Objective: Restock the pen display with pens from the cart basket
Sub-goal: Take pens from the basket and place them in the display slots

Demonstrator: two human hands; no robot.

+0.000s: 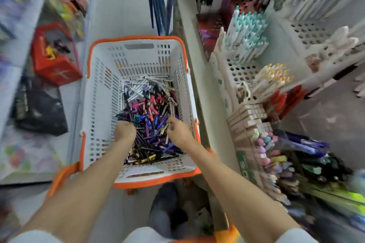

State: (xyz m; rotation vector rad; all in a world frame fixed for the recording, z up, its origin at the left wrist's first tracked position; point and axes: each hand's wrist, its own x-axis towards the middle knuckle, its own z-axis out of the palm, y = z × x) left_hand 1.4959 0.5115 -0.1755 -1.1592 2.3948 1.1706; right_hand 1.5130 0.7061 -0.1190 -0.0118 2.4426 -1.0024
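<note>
Head view: red box [57, 69] left of basket [98, 104] (pens [150, 108] inside)

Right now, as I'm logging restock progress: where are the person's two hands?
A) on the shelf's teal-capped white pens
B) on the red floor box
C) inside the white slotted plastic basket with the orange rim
C: left hand and right hand both reach among loose pens in that basket.

pens [150, 112] in basket [98, 85], display [246, 69] rightward
</note>
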